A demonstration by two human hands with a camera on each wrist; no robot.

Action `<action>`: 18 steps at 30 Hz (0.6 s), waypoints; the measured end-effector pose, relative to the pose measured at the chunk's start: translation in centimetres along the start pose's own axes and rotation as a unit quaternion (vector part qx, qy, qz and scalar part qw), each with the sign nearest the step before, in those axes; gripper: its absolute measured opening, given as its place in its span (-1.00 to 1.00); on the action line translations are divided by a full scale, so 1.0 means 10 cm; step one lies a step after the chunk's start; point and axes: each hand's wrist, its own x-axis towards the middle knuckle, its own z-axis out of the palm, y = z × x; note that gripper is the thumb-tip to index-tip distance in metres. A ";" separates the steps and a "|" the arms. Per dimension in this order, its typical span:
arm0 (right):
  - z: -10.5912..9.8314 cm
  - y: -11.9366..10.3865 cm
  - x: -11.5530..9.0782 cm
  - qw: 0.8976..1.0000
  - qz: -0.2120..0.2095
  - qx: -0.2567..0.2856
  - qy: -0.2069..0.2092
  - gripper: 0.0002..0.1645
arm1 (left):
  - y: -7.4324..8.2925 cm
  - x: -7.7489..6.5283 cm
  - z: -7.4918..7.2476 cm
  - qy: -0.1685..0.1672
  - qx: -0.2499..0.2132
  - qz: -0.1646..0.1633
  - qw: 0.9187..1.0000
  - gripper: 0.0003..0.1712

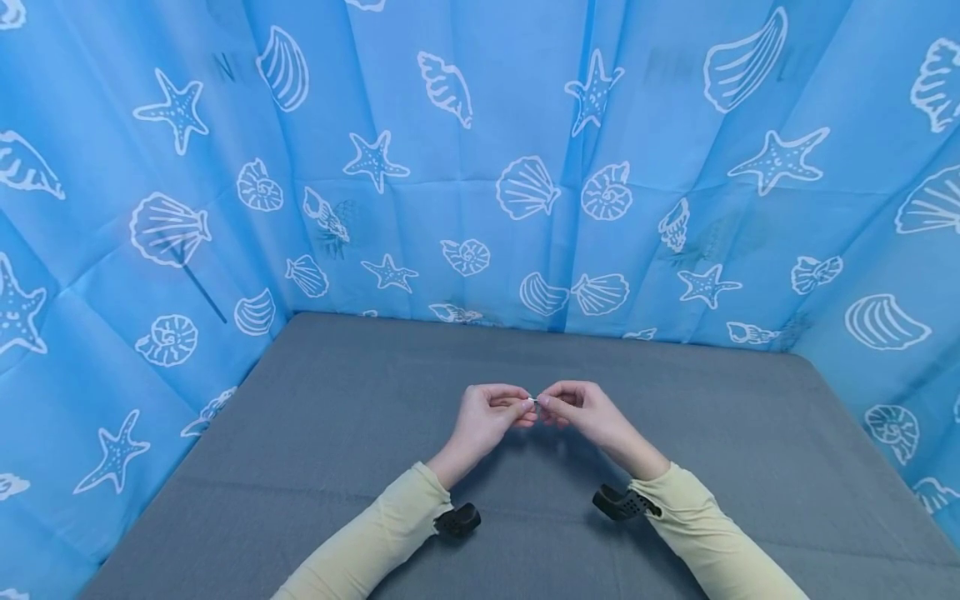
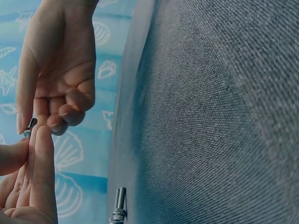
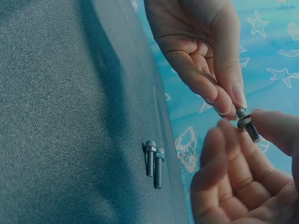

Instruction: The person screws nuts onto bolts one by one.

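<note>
A small threaded metal bolt (image 3: 253, 132) with a nut or washer (image 3: 244, 122) around it is held between the two hands, above the table. My left hand (image 1: 486, 414) pinches one end of the bolt between thumb and fingertips. At the nut, the thumb of my right hand (image 1: 592, 412) presses from one side, with fingertips behind it. The other right fingers (image 3: 238, 186) are loosely bent. In the left wrist view the bolt (image 2: 32, 123) shows only in part, since fingers cover the rest.
Two more bolts with nuts, one (image 3: 150, 158) beside the other (image 3: 159, 175), lie on the grey cloth-covered table (image 1: 337, 375). They are hidden in the head view. A blue curtain (image 1: 480, 150) with white shell prints surrounds the table's back and sides.
</note>
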 end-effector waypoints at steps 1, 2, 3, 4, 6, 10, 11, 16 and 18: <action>0.00 0.00 0.00 1.000 0.002 -0.001 -0.001 -0.61 | 0.00 0.00 0.00 0.000 0.002 0.001 1.000 -0.76; 0.00 0.00 0.00 1.000 0.004 0.001 -0.001 -0.60 | 0.00 0.00 0.00 0.001 0.003 0.002 1.000 -0.76; 0.01 0.00 -0.01 1.000 0.006 0.005 -0.001 -0.59 | 0.01 0.00 0.00 0.001 0.003 0.002 1.000 -0.77; 0.01 0.00 -0.01 1.000 0.006 0.009 -0.001 -0.59 | 0.01 0.00 -0.01 0.002 0.002 0.002 1.000 -0.78; 0.00 0.00 -0.01 1.000 -0.001 0.017 0.002 -0.62 | 0.00 0.01 -0.01 0.001 -0.001 0.001 1.000 -0.77; 0.00 0.01 0.00 1.000 -0.010 0.021 0.009 -0.63 | 0.00 0.01 -0.02 -0.003 -0.006 -0.002 1.000 -0.80; 0.00 0.01 0.00 1.000 -0.009 0.018 0.011 -0.65 | 0.00 0.02 -0.02 -0.003 -0.005 -0.002 1.000 -0.80; 0.00 0.01 0.00 1.000 0.009 -0.004 0.014 -0.63 | 0.00 0.00 -0.01 0.003 0.000 0.000 1.000 -0.81; 0.00 0.01 -0.01 1.000 0.008 0.001 0.016 -0.60 | 0.07 -0.03 0.00 0.004 -0.001 0.001 1.000 -0.82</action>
